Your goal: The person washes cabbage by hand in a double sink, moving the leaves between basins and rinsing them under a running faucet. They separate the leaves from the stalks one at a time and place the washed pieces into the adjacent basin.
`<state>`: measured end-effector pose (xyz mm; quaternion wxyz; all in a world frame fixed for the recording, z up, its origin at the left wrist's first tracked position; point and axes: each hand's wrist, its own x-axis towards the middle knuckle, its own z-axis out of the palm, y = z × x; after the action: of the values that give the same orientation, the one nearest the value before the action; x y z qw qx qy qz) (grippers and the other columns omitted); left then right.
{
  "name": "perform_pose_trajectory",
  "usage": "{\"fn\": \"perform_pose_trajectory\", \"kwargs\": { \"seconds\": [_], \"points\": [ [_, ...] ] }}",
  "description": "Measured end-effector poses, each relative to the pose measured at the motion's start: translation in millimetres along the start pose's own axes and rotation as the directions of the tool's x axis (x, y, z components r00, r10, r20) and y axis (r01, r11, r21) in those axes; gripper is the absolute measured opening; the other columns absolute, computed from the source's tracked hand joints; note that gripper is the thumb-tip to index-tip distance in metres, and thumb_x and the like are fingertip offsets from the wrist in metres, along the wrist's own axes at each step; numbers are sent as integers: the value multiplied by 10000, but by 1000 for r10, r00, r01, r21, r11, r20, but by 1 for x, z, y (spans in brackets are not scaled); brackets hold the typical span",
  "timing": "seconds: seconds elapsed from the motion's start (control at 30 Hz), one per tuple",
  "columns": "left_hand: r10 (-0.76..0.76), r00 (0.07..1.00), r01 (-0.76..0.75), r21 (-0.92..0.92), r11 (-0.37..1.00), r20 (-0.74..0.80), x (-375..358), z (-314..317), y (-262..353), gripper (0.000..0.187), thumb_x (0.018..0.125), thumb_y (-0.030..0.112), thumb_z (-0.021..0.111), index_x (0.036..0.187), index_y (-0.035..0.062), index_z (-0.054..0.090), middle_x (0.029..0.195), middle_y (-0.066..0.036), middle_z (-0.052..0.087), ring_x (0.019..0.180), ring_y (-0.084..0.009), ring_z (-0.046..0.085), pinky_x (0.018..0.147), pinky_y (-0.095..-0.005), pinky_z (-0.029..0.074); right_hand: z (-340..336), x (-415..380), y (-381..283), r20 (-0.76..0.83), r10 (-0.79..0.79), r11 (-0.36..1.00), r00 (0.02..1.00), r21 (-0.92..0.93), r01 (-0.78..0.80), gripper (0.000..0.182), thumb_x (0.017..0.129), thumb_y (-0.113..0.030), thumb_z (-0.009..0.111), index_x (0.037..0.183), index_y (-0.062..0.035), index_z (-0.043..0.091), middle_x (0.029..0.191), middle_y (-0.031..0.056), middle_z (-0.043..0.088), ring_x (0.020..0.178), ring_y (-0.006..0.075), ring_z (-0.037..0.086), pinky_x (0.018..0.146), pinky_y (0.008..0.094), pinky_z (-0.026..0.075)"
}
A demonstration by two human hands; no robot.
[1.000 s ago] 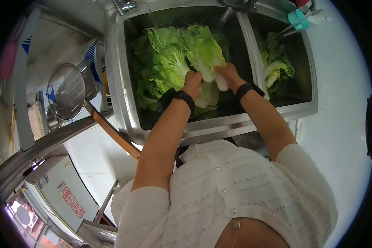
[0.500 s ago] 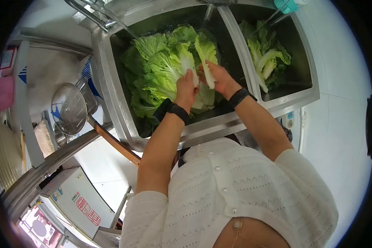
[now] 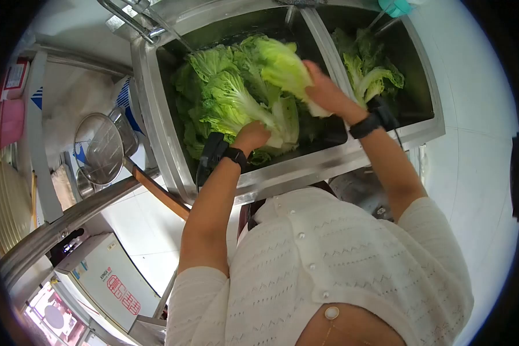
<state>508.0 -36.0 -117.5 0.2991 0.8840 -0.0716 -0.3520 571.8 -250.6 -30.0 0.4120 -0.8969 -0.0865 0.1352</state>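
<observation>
My right hand (image 3: pixel 327 91) is closed around the stem end of a pale green Chinese cabbage leaf (image 3: pixel 282 62), lifted over the right side of the large sink basin. The leaf spreads up and to the left from my fingers, and its white base shows below them. Over the near part of the basin, my left hand (image 3: pixel 252 137) is closed at the white base of another cabbage leaf (image 3: pixel 230 95). Its fingertips are partly hidden. Around and beneath it lies a heap of cabbage leaves (image 3: pixel 196 135). Each wrist wears a black strap with a device.
More cabbage leaves (image 3: pixel 378 78) lie in the smaller right basin, beyond the steel divider (image 3: pixel 327 43). A faucet (image 3: pixel 135 23) stands at the back left. Left of the sink rests a mesh strainer (image 3: pixel 98 149) with a wooden handle. A turquoise container (image 3: pixel 395 7) sits at the back right.
My right hand has moved right with its leaf, which now lies tilted to the left. My left hand has moved slightly left and down, apart from the right hand.
</observation>
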Motion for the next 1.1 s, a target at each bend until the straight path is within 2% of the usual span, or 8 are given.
{"fn": "perform_pose_trajectory", "kwargs": {
  "seconds": [0.27,0.33,0.4,0.57,0.73,0.83,1.07,1.1],
  "points": [
    [-128,992,118,426,897,-5,-12,3,4,668,622,147,644,1208,216,330,1156,-180,323,888,-377,510,712,-407,454,-152,-42,32,-290,1,984,957,-169,-52,558,714,-187,566,1192,-18,335,1095,187,466,993,252,475,831,307,374],
    [11,999,11,476,879,-44,-11,16,-1,622,628,124,631,1184,201,364,1106,-175,363,868,-364,522,706,-391,458,-155,-47,36,-466,-315,483,827,-829,-283,540,726,-221,577,1175,-15,358,1118,184,448,1028,252,449,854,309,356],
    [148,986,-86,535,840,-74,-4,27,-7,577,633,100,617,1161,185,399,1057,-170,404,847,-351,533,700,-374,461,-122,-36,20,-456,-218,891,863,-454,-15,493,732,-243,580,1144,-39,403,1133,153,446,1034,265,439,865,310,347],
    [122,979,-32,469,883,-164,8,23,-16,230,645,34,549,873,55,576,869,-172,548,794,-311,552,664,-340,457,39,0,-5,426,-109,937,898,-258,236,427,674,-170,594,1043,-5,457,961,170,537,912,315,512,765,354,415],
    [-28,973,29,4,1000,-228,-27,-3,-40,182,661,16,513,838,22,558,877,-199,520,838,-354,513,714,-389,426,161,9,34,325,27,836,945,-526,157,537,652,-280,620,993,80,413,874,235,547,842,326,547,715,373,431],
    [-203,945,184,-93,978,-259,-42,-11,-51,214,631,-24,531,842,9,542,947,-216,477,872,-355,484,735,-377,418,186,4,30,528,310,919,790,-380,-107,737,600,-352,690,1088,75,339,998,260,498,935,372,490,777,378,409],
    [-310,688,176,-264,948,-656,-57,-16,-37,520,616,-86,512,1112,23,399,1057,-235,400,979,-358,420,805,-340,388,201,13,15,612,270,906,743,-422,18,688,568,-277,725,1042,99,396,923,196,547,822,292,545,704,324,437],
    [-398,650,194,-365,911,-648,-53,-19,-40,571,624,-86,500,1163,43,362,1046,-236,431,989,-353,414,807,-344,385,194,6,17,617,293,955,730,-154,-253,732,560,-239,736,1098,85,361,1001,195,507,903,275,508,755,319,415]
  ]
}}
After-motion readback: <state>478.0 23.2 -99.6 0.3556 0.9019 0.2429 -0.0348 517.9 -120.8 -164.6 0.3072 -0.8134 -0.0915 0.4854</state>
